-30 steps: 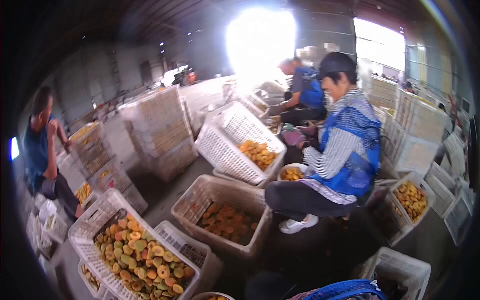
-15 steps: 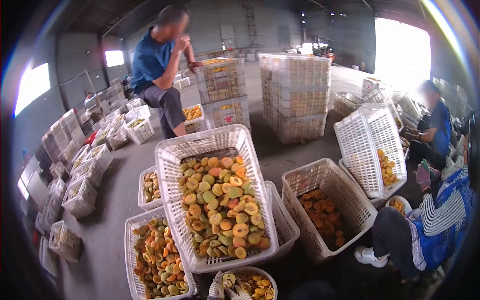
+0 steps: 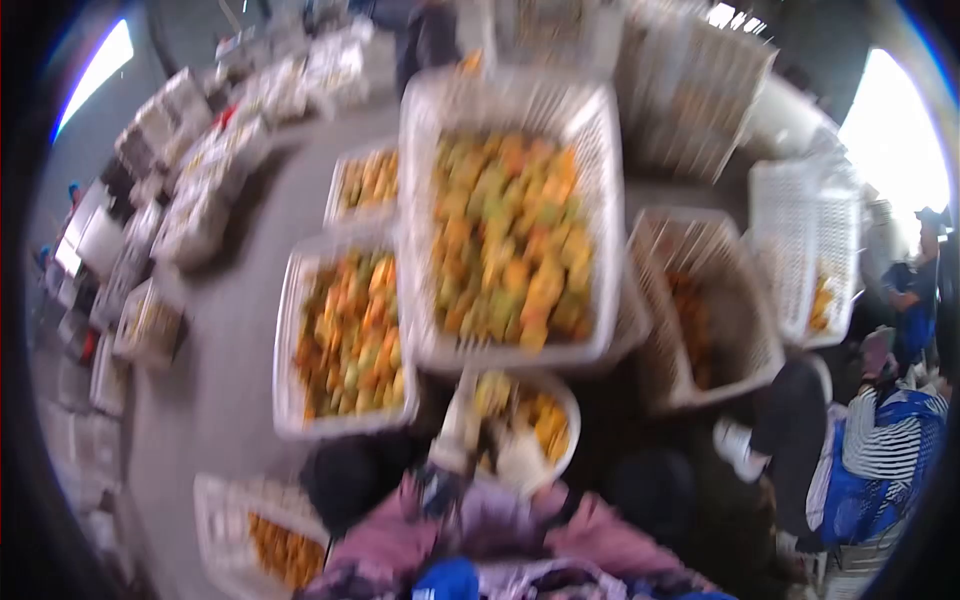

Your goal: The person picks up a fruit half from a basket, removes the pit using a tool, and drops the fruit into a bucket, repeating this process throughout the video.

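My left hand (image 3: 457,432), in a pale glove, is at the left edge of a round white bowl (image 3: 574,432). Its fingers look closed on a yellow-green peach (image 3: 490,394), though motion blurs the grip. Over the bowl's near side lies my gloved right hand (image 3: 522,462), too smeared to make out its fingers. Yellow peach pieces (image 3: 546,425) fill the bowl's right part. Just beyond stands a tilted white crate (image 3: 510,358) full of peaches (image 3: 510,240), many of which showed as halves earlier.
Left of it, another crate (image 3: 283,370) holds peaches. A deeper crate (image 3: 725,395) with darker orange pieces stands to the right. A person in striped sleeves (image 3: 880,440) sits at far right. Near my left leg is a crate (image 3: 215,520) of orange pieces. Crates line the far left.
My view has tipped downward, so crates and bowl appear higher and my lap now shows. Both gloved hands remain at the bowl. The standing person is mostly out of the picture.
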Demonstrator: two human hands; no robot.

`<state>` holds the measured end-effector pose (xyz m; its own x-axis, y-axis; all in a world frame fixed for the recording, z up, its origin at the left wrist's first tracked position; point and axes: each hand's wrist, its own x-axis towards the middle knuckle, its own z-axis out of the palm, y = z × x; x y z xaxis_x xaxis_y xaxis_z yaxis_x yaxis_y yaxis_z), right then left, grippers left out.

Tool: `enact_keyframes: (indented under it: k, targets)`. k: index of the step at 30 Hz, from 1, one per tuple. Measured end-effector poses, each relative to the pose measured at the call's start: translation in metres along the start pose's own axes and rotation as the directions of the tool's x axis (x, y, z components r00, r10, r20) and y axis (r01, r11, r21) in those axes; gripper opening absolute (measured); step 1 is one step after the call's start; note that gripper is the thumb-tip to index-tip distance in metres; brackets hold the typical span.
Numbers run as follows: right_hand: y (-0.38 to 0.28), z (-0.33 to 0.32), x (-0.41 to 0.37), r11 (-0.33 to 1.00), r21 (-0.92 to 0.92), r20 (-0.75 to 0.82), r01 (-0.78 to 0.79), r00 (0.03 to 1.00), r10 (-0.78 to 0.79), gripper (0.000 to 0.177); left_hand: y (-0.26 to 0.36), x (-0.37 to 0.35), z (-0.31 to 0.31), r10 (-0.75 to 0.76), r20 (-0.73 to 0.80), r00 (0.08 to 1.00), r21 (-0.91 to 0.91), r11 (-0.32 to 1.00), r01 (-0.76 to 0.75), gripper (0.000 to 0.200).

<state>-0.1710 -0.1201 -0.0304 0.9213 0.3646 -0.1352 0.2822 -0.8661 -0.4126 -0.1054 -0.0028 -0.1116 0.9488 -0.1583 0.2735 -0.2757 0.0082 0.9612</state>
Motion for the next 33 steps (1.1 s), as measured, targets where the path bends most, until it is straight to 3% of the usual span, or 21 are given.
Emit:
enact_keyframes:
  k: [1, 3, 5, 6, 7, 9, 10, 11, 13, 15, 17, 21, 22, 23, 25, 26, 27, 29, 30, 31, 33]
  targets:
    - [0.021, 0.054, 0.013, 0.793, 0.609, -0.058, 0.008, 0.998, 0.035, 0.043, 0.085, 0.009, 0.007, -0.38, -0.043, 0.924, -0.565, 0.772, 0.291, 0.041]
    - [0.011, 0.047, 0.018, 0.413, 0.909, -0.166, 0.061, 0.961, 0.223, 0.053, 0.066, 0.008, 0.0, -0.441, 0.094, 0.892, -0.787, 0.516, 0.338, 0.049]
    - [0.005, 0.036, 0.014, 0.277, 0.961, -0.082, 0.013, 0.968, 0.237, 0.047, 0.073, 0.007, 0.002, -0.503, 0.07, 0.862, -0.778, 0.513, 0.362, 0.049]
    - [0.006, 0.034, 0.011, 0.412, 0.91, -0.072, -0.036, 0.967, 0.243, 0.046, 0.075, 0.004, 0.004, -0.547, 0.048, 0.836, -0.772, 0.511, 0.378, 0.048]
    - [0.004, 0.034, 0.011, 0.383, 0.923, -0.073, -0.045, 0.955, 0.287, 0.039, 0.074, 0.001, 0.006, -0.554, 0.055, 0.831, -0.769, 0.507, 0.39, 0.048]
    - [0.005, 0.031, 0.013, 0.345, 0.932, 0.0, -0.113, 0.95, 0.311, 0.034, 0.073, -0.004, 0.008, -0.466, -0.014, 0.884, -0.639, 0.685, 0.351, 0.047]
    - [0.005, 0.027, 0.01, 0.536, 0.834, -0.059, -0.13, 0.945, 0.321, 0.034, 0.066, -0.007, 0.008, -0.35, -0.069, 0.934, -0.441, 0.85, 0.286, 0.044]
    - [0.005, 0.026, 0.009, 0.529, 0.839, -0.06, -0.13, 0.943, 0.327, 0.034, 0.064, -0.008, 0.009, -0.352, -0.061, 0.934, -0.436, 0.851, 0.292, 0.044]
    - [0.004, 0.026, 0.009, 0.772, 0.629, -0.233, -0.091, 0.926, 0.298, 0.044, 0.06, -0.011, 0.009, -0.351, -0.116, 0.929, -0.377, 0.881, 0.286, 0.041]
    - [0.003, 0.024, 0.008, 0.765, 0.634, -0.207, -0.11, 0.93, 0.305, 0.044, 0.062, -0.013, 0.005, -0.313, -0.024, 0.949, -0.443, 0.855, 0.271, 0.031]
    - [0.001, 0.02, 0.008, 0.79, 0.596, -0.19, -0.144, 0.93, 0.313, 0.044, 0.067, -0.012, 0.007, -0.312, -0.047, 0.949, -0.555, 0.798, 0.235, 0.03]
    - [0.0, -0.005, 0.005, 0.818, 0.532, -0.007, -0.217, 0.965, 0.261, 0.046, 0.072, -0.003, 0.007, -0.447, -0.144, 0.883, -0.533, 0.786, 0.312, 0.034]
    - [0.001, 0.021, 0.008, 0.756, 0.632, -0.048, -0.171, 0.965, 0.259, 0.043, 0.066, 0.001, 0.002, -0.317, -0.2, 0.927, -0.269, 0.927, 0.26, 0.033]
    - [0.001, 0.039, 0.01, 0.748, 0.639, -0.048, -0.176, 0.962, 0.267, 0.043, 0.065, 0.001, -0.001, -0.375, -0.196, 0.906, -0.349, 0.89, 0.293, 0.03]
    - [0.002, 0.06, 0.013, 0.494, 0.869, -0.145, 0.018, 0.965, 0.22, 0.04, 0.069, -0.003, 0.003, -0.389, -0.203, 0.898, -0.421, 0.863, 0.279, 0.031]
    - [0.002, 0.06, 0.012, 0.476, 0.88, -0.134, 0.014, 0.967, 0.219, 0.038, 0.067, -0.005, 0.005, -0.396, -0.223, 0.891, -0.446, 0.854, 0.268, 0.033]
    - [0.0, 0.051, 0.011, 0.461, 0.887, -0.141, 0.014, 0.96, 0.243, 0.038, 0.065, -0.003, 0.005, -0.322, -0.247, 0.914, -0.326, 0.916, 0.234, 0.035]
    - [-0.001, 0.034, 0.009, 0.369, 0.914, 0.094, -0.169, 0.973, 0.211, 0.031, 0.072, -0.004, 0.017, -0.276, -0.296, 0.914, -0.279, 0.941, 0.193, 0.036]
    - [-0.001, 0.035, 0.009, 0.362, 0.92, 0.076, -0.147, 0.976, 0.203, 0.029, 0.075, -0.005, 0.016, -0.328, -0.272, 0.905, -0.357, 0.907, 0.222, 0.035]
    - [-0.003, 0.034, 0.006, 0.349, 0.926, 0.073, -0.143, 0.976, 0.206, 0.029, 0.08, -0.004, 0.013, -0.22, -0.243, 0.945, -0.145, 0.971, 0.189, 0.034]
    - [-0.01, 0.027, 0.001, 0.092, 0.98, 0.165, -0.178, 0.976, 0.14, 0.027, 0.088, -0.005, 0.0, -0.313, -0.137, 0.94, -0.115, 0.947, 0.299, 0.034]
